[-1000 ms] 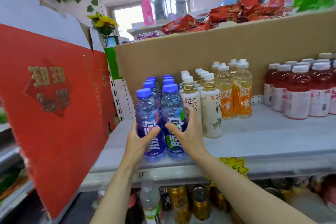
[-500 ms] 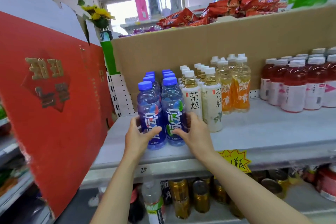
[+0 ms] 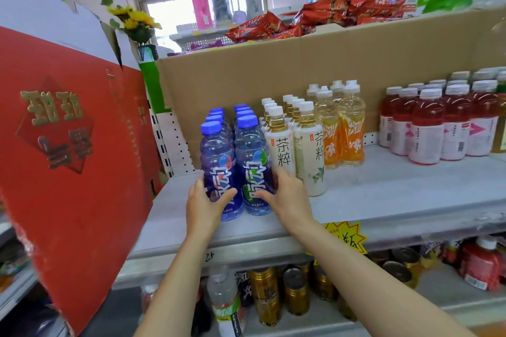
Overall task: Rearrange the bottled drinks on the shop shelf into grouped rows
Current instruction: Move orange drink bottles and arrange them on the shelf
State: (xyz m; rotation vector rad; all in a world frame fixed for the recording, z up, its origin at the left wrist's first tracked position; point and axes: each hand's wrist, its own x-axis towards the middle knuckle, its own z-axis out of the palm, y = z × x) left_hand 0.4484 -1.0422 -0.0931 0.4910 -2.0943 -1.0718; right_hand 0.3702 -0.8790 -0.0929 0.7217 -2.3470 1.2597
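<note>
two hands work at the front of the shelf. the left hand grasps the left front blue bottle, thumb across its label. the right hand grasps the right front blue bottle, fingers curled behind it. both stand upright, touching, near the shelf's front edge, heading two blue rows. just right stand tea bottles, then orange bottles; red bottles stand well apart. cans sit on the shelf below.
</note>
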